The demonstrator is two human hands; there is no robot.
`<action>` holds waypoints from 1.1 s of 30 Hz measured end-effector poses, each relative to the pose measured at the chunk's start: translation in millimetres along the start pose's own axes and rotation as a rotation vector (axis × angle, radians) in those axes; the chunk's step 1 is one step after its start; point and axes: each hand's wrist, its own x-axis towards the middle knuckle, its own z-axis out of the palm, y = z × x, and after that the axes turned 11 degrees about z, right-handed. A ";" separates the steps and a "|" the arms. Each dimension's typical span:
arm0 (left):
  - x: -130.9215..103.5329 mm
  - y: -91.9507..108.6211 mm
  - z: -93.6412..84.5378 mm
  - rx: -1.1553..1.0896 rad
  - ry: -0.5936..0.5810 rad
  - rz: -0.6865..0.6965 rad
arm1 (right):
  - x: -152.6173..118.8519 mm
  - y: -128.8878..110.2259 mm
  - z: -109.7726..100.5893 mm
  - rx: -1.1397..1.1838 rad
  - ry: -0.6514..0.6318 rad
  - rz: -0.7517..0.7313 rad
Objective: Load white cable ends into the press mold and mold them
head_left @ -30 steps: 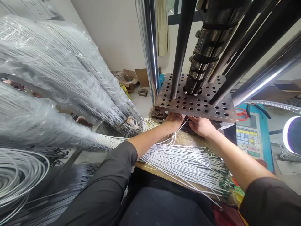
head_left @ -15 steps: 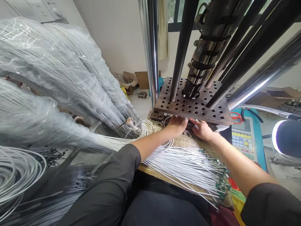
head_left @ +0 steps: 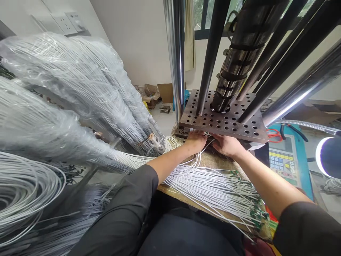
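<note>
Both hands reach in under the front edge of a perforated metal plate (head_left: 226,131). My left hand (head_left: 195,142) is bent there, its fingertips mostly hidden beneath the plate, beside thin white cables (head_left: 198,158). Just to the right, my right hand (head_left: 226,145) has its fingers near a white cable that runs out between the hands; the plate's shadow hides what they touch. Below my arms, many white cables (head_left: 207,185) with green ends (head_left: 257,209) lie spread over the brown work surface (head_left: 213,160).
Large plastic-wrapped cable bundles (head_left: 80,71) fill the left, above coiled cable (head_left: 32,188). Dark rods and a chrome column (head_left: 174,60) rise around the plate. At right are a teal control panel (head_left: 283,160), red-and-black pliers (head_left: 295,131) and a ring lamp (head_left: 329,156).
The view has shifted, so most things sit further right. White cable now shows between my hands, and my right hand's fingers are tucked further under the plate instead of pointing left.
</note>
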 end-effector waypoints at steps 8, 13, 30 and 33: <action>4.5 -14.2 7.7 0.013 -0.006 0.036 | 8.3 -4.6 1.6 -0.058 -0.008 -0.036; -8.5 -23.9 11.7 0.003 0.091 0.046 | 10.9 3.1 -4.1 0.077 -0.041 0.045; -20.1 -34.2 18.3 -0.171 0.218 -0.084 | -7.6 -7.3 -11.8 0.019 -0.010 0.056; -24.0 -35.1 20.8 -0.224 0.318 -0.174 | -37.9 7.8 -18.1 -0.015 -0.056 0.289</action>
